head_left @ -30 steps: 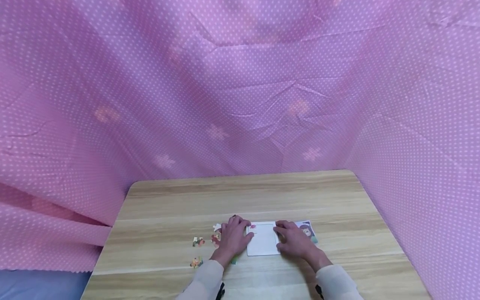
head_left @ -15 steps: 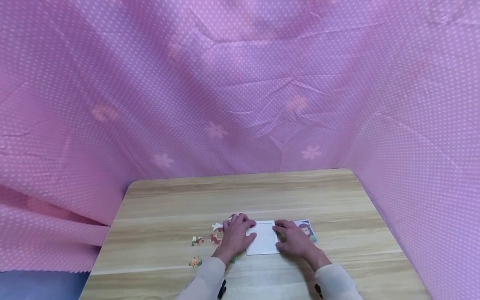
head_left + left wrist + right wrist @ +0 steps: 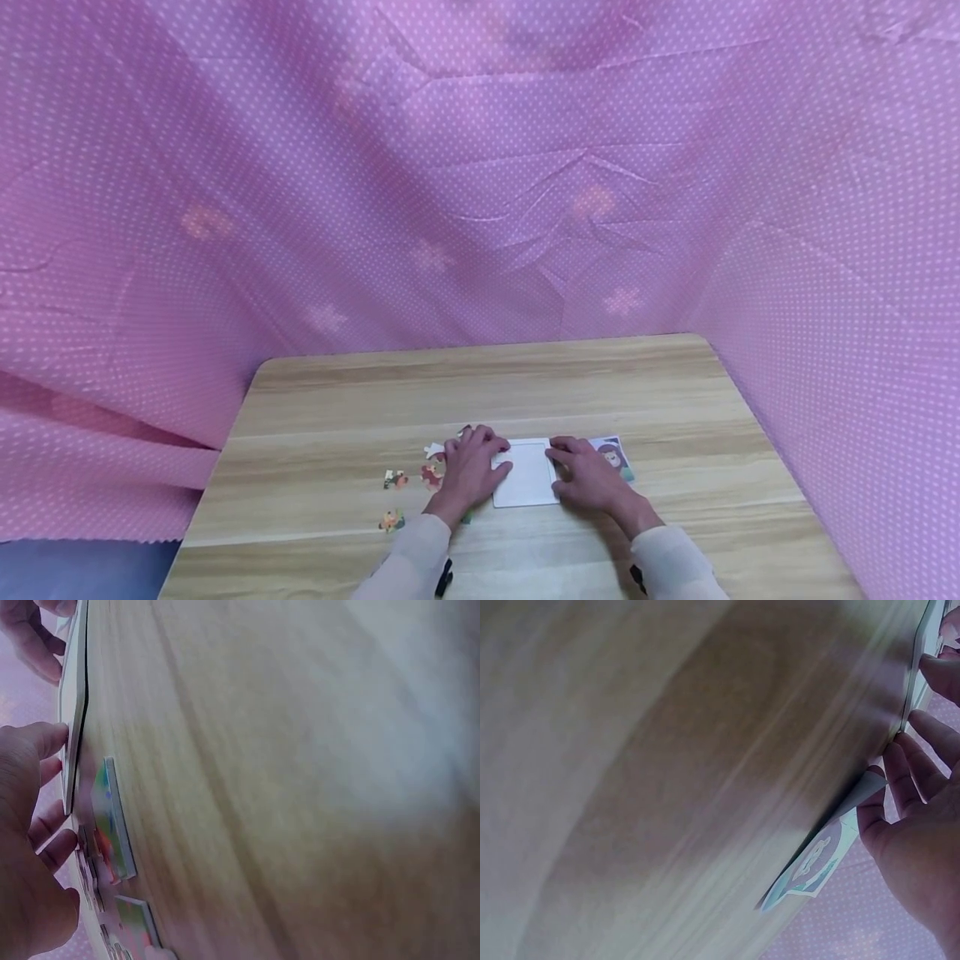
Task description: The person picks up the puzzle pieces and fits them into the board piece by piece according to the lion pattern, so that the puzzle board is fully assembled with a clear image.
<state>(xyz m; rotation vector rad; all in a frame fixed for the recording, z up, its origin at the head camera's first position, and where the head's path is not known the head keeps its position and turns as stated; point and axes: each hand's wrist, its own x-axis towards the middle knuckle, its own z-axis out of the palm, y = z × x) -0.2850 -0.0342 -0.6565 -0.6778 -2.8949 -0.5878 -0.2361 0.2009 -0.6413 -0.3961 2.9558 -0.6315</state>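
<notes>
The white puzzle tray point(image 3: 527, 482) lay low in the frame's centre on the tabletop point(image 3: 480, 392) — left hand point(image 3: 467, 471) and right hand point(image 3: 588, 477) resting flat-fingered on its side edges, gripping nothing. Loose puzzle pieces point(image 3: 395, 480) lay scattered left; a picture card point(image 3: 617, 459) sat just right — partly under the right hand.

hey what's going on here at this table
A person sits at a wooden table walled in by pink dotted fabric. Both hands rest on a white puzzle tray, the left hand on its left edge, the right hand on its right edge. Loose puzzle pieces lie to the left, and a picture card lies beside the right hand.
</notes>
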